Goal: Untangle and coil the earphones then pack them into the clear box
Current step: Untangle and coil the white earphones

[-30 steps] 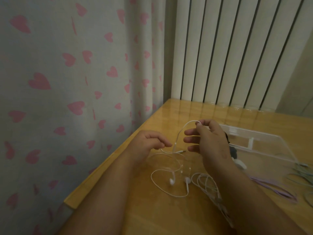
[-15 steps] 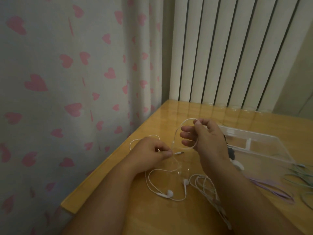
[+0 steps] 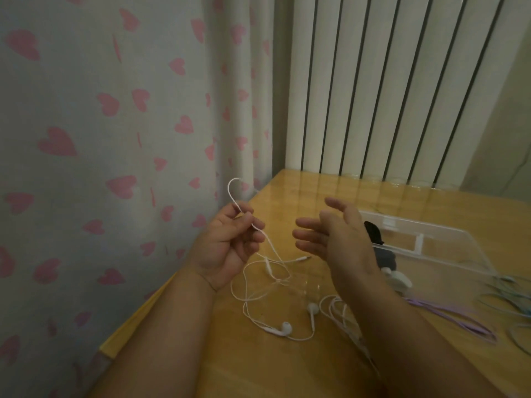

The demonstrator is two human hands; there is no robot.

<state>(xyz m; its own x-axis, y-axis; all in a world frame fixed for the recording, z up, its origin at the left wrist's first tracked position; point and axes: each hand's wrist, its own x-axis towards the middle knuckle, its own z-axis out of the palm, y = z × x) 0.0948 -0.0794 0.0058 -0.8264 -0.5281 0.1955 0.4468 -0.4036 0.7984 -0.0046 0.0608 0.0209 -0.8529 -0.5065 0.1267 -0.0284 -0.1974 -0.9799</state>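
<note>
Untangled the white earphones (image 3: 271, 248) above the desk (image 3: 287, 366), left of centre in the frame.
Pinched a loop of the cord between thumb and fingers (image 3: 255, 224) of the left hand (image 3: 227, 248), lifted over the desk edge, with earbuds and crossed strands lying at lower centre. Held the right hand (image 3: 339, 242) released, fingers straight, grasping nothing, just beside the hanging cord. Probably called for a slow lift, threading the plug end back through the crossing rather than tugging it tight, and staying apart from the second white bundle (image 3: 342, 311) by the right forearm. Set for later: the clear box (image 3: 448, 254), at right of frame, apart from this pair.
</note>
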